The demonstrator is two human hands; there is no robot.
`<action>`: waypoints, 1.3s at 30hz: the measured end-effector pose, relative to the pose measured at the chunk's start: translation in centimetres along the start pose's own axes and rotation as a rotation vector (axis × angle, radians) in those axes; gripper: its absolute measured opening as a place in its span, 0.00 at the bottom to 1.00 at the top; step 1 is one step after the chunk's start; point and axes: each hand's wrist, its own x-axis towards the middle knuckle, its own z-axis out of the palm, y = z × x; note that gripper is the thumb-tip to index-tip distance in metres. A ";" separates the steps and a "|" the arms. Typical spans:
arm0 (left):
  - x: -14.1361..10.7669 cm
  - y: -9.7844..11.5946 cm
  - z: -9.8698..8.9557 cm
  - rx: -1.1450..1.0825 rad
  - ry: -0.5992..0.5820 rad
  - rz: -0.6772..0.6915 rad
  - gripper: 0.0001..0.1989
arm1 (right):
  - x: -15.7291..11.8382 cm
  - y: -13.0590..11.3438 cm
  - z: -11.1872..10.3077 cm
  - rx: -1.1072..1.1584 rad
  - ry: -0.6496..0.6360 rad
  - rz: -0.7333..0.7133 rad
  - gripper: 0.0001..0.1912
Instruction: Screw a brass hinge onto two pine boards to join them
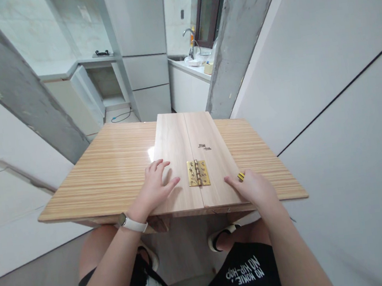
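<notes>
Steadying the left board [172, 140] and right board [220, 167] seems to be why our 2 hands sit at their outer sides, near the front edge of the table [117, 171]. The boards lie flat and side by side, and the brass hinge [198, 173] lies across their seam with 1 leaf on each, probably so that its knuckle follows the join. Small dark screws [202, 145] lie beyond it on the right board, likely within easy reach.

Our left hand [154, 185] is wide, its fingers spread and thumb pointing towards the hinge; it grips nothing, and we cannot tell how firmly it touches the board. Our right hand [255, 188] is narrow, curled around a yellow-and-black tool [241, 176] whose kind we cannot make out. The hinge lies between our 2 hands, apart from both, to the left of the tool.
</notes>
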 end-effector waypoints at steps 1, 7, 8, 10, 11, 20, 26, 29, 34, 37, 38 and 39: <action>0.0 0.1 0.1 0.002 0.012 -0.003 0.27 | 0.0 0.0 0.1 -0.005 -0.004 -0.005 0.38; -0.1 0.6 0.2 0.075 0.001 0.041 0.29 | 0.0 -0.3 -0.3 -0.027 0.019 -0.035 0.35; -0.1 0.8 0.2 0.097 -0.011 0.046 0.29 | -0.1 -0.6 -0.3 -0.024 0.063 -0.028 0.35; 0.0 1.6 0.1 0.140 -0.036 0.043 0.31 | -0.6 -1.7 -0.1 0.000 0.171 -0.032 0.35; 0.1 2.1 0.1 0.160 -0.045 0.034 0.32 | -0.9 -2.4 0.1 0.022 0.206 -0.054 0.34; 0.5 4.9 1.1 0.222 -0.036 -0.084 0.34 | -1.7 -5.9 1.6 0.133 0.124 -0.166 0.30; 0.3 4.6 1.4 0.176 0.001 -0.073 0.33 | -1.1 -5.4 1.4 0.160 0.095 -0.181 0.29; 0.3 4.6 1.5 0.185 0.014 -0.059 0.33 | -1.0 -5.4 1.4 0.159 0.101 -0.196 0.29; 0.3 4.7 1.4 0.190 -0.013 -0.073 0.34 | -1.0 -5.4 1.3 0.139 0.063 -0.218 0.27; 0.3 4.6 1.5 0.198 -0.015 -0.072 0.34 | -0.7 -5.3 -0.3 0.161 0.126 -0.279 0.22; 0.3 4.6 1.5 0.202 -0.012 -0.070 0.34 | -0.5 -5.2 -1.1 0.195 0.188 -0.304 0.20; 0.3 4.6 1.5 0.204 -0.006 -0.066 0.34 | 0.0 -5.1 -2.0 0.238 0.263 -0.336 0.19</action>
